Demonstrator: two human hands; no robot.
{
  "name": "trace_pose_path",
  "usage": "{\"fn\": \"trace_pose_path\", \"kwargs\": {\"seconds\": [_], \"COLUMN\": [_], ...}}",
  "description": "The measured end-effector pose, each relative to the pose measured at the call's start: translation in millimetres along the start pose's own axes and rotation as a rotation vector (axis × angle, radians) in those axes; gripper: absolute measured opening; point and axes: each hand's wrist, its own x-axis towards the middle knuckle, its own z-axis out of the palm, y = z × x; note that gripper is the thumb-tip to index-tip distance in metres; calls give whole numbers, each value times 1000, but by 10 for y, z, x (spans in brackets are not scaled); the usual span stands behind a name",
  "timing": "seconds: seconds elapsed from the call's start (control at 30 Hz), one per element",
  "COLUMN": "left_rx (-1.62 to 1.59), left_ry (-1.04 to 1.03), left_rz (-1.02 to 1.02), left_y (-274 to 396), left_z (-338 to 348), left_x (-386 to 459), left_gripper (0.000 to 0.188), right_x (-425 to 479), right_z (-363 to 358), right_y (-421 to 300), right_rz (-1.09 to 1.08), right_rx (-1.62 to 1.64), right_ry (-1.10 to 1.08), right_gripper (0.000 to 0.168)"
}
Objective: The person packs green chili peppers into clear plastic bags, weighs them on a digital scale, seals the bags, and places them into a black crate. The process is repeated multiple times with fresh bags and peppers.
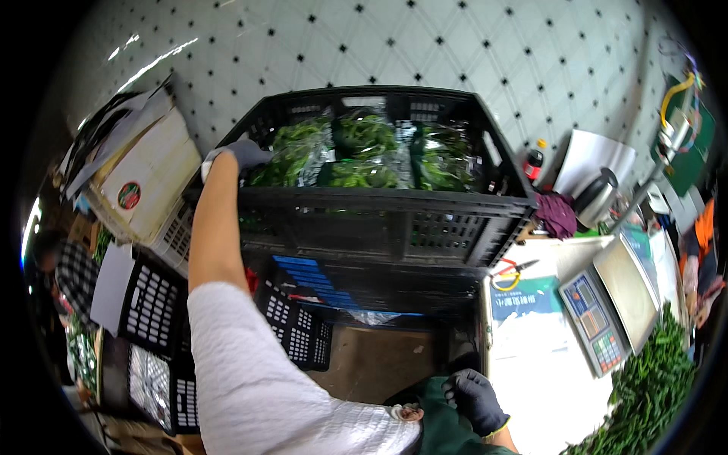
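A black plastic crate [358,196] stands before me, holding several clear bags of green vegetables [364,136]. My left hand [250,154], in a grey glove, reaches over the crate's left end beside the leftmost bag [298,145]. Its fingers are blurred, and whether they grip anything is hidden. Low in front of my green apron [441,421], my right hand [475,398] wears a dark glove with a yellow cuff edge. Its fingers are curled in, and nothing shows in them.
On the right table [540,364] are a digital scale [594,327], red-and-yellow-handled scissors [512,274] and a heap of green peppers [642,381]. A kettle [594,196] and bottle [533,162] stand behind. Black crates [151,304] are stacked left; people are at both sides.
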Motion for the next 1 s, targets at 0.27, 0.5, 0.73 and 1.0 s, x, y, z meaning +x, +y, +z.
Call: {"fn": "trace_pose_path", "kwargs": {"seconds": [0.27,0.5,0.73,1.0], "left_rx": [-1481,-2014,-1641,-1346], "left_ry": [79,-1469,-1404,-892], "left_rz": [1162,786,1013,1660], "left_y": [2900,3873,4245,4480], "left_z": [1258,2589,2692,2734], "left_x": [-2332,-3402,-4193,-4454], "left_gripper": [23,37,47,42], "right_x": [-454,-1179,-1615,-2042], "right_z": [-148,-207,-395,-623], "right_y": [-484,-345,-116,-195], "right_rz": [-193,-832,-988,-750], "right_rx": [-115,-248,-330,308], "right_ry": [310,630,933,453], "right_gripper": [25,13,23,19]}}
